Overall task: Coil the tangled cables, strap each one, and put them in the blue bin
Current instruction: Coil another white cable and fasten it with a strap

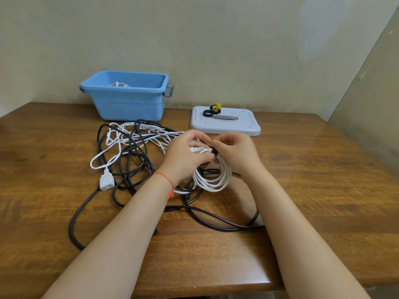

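- Bin [127, 100] stood at the far left of the table [323, 180], against the wall; 1 white coil [119, 84] lay inside it, so at least 1 cable looked finished.
- Tangle [129, 152] of black and white cables sprawled in front of the bin, uncoiled, with a white socket end [106, 181] at its near left edge. By my reading, most of the work was left there.
- Left hand [185, 154] gripped the top of a white coil [212, 175], fingers curled round the bunched loops and the plug.
- Strap [214, 151], black, sat round the top of that coil between the 2 hands; this cable seemed coiled and close to strapped, but not binned.
- Right hand [235, 154] pinched the strap, fingers curled on it.
- Black cable [216, 221] ran under both forearms and under the held coil; it could snag when the coil is lifted toward the bin.
- Lid [244, 124], grey, lay to the right of the bin, holding spare straps [212, 110], 1 black and 1 yellow and black.
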Demonstrator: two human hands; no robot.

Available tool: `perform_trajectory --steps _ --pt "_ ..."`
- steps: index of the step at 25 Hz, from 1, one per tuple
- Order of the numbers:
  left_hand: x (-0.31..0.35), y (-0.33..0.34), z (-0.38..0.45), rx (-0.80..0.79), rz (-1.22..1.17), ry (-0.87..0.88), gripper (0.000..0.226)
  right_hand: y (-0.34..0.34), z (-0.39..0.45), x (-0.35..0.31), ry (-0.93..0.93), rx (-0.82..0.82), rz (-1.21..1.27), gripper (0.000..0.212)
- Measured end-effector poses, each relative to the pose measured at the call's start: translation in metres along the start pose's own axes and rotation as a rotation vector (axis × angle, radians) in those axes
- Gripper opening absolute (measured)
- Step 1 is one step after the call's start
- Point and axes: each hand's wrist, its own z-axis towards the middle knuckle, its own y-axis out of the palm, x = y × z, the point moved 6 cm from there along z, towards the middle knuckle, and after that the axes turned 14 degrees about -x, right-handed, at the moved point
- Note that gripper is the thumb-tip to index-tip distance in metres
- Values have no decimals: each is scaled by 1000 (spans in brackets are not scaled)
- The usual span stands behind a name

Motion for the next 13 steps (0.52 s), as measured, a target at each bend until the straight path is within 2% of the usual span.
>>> perform_trajectory --steps 3,6,13 --pt "1 -4 2 46 153 21 25 1 0 -4 -1 -14 -181 23" --pt "3 -6 3 81 305 72 20 4 -3 -6 -2 -83 -241 27" --pt "3 -8 5 60 262 151 14 3 -4 2 55 -354 -135 36"
